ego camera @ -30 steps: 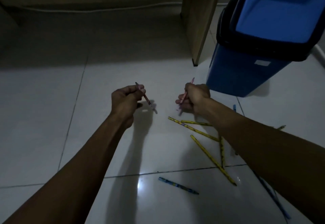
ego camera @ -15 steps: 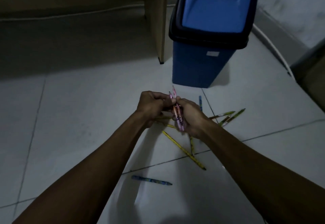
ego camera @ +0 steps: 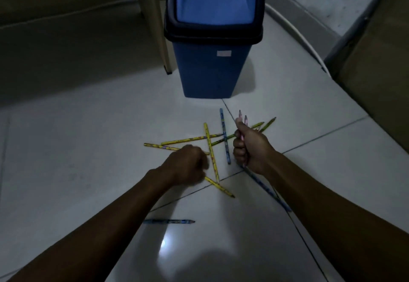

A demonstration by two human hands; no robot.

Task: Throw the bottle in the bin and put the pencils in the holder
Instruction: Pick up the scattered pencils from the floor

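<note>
My right hand point(ego camera: 249, 149) is closed around two pink pencils point(ego camera: 242, 120), their tips pointing up and away from me. My left hand point(ego camera: 188, 164) hovers curled over several yellow pencils point(ego camera: 211, 149) scattered on the white tiled floor; whether it touches one is hidden by the knuckles. Blue pencils lie among them: one upright blue pencil point(ego camera: 224, 135) in the pile, one long blue pencil point(ego camera: 265, 187) under my right wrist, and a single blue pencil point(ego camera: 169, 221) apart near my left forearm. Green pencils point(ego camera: 265, 124) lie behind my right hand. No bottle or holder is in view.
A blue bin point(ego camera: 210, 69) with a black rim and blue swing lid stands on the floor just beyond the pencils. A wooden furniture leg point(ego camera: 158, 27) is left of it. A white cable point(ego camera: 305, 38) and a brown box point(ego camera: 376, 60) are at the right.
My hands have separated: both pink pencils are now in my right hand, and my left hand has dropped down over the yellow pencils. The view has swung right, centring the bin.
</note>
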